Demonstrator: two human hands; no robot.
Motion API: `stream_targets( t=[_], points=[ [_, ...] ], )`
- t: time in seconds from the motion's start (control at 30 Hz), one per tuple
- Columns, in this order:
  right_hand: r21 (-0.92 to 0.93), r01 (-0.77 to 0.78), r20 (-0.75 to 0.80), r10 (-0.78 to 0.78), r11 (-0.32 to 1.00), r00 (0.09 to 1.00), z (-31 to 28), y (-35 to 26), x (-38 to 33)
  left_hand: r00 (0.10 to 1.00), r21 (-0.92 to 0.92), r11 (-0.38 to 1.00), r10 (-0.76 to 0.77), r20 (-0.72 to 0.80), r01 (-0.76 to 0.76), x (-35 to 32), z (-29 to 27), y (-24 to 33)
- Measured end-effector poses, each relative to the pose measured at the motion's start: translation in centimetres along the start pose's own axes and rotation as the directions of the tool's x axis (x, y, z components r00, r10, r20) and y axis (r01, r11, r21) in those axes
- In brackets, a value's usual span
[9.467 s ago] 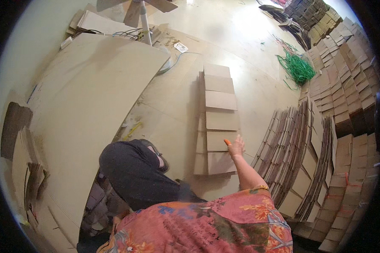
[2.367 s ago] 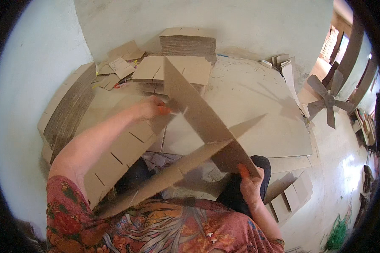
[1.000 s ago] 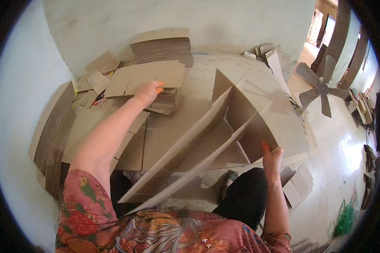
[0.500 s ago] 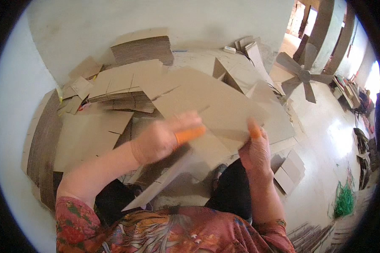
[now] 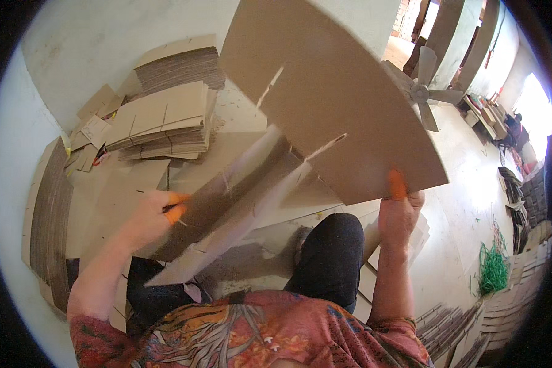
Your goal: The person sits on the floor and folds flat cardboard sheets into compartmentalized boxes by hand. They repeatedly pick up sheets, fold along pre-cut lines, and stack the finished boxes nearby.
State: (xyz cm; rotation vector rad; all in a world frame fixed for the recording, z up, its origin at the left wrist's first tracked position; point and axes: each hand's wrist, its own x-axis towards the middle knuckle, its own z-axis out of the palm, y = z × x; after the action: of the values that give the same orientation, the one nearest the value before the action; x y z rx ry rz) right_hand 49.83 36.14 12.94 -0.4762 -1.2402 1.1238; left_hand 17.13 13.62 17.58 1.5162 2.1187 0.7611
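A large brown slotted cardboard sheet (image 5: 343, 92) is raised and tilted in front of me, its folded flaps slanting down toward the lower left. My right hand (image 5: 400, 211) grips its lower right edge, an orange-covered thumb lying on the face. At the far end of the flaps, my left hand (image 5: 153, 216) has its orange-covered fingers closed at the cardboard's edge; exactly how they grip is partly hidden. Beneath the sheet, more flat cardboard (image 5: 113, 199) lies close to my left hand.
A stack of slotted cardboard (image 5: 159, 113) stands behind my left hand, with another stack (image 5: 181, 64) against the wall. A tall pile (image 5: 50, 214) rises at the far left. To the right are a fan (image 5: 420, 93), green strings (image 5: 492, 268) and more cardboard.
The sheet has been lifted from lying low to a raised tilt, its flaps bent. My left hand has moved left and down from the sheet's middle; my right hand has shifted slightly right.
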Motion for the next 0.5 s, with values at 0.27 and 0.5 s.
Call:
stream_targets(
  t=[0.27,0.5],
  points=[
    [-0.462,-0.064,0.209,0.178,0.885,0.961,0.6,0.3,-1.7,0.992,0.070,0.994,0.086,-0.091,-0.080,-0.6,-0.5,-1.4],
    [-0.383,0.004,0.130,0.050,0.924,0.990,0.6,3.0,-3.2,0.976,0.057,0.994,0.101,-0.194,-0.091,-0.5,0.3,-0.7]
  ],
)
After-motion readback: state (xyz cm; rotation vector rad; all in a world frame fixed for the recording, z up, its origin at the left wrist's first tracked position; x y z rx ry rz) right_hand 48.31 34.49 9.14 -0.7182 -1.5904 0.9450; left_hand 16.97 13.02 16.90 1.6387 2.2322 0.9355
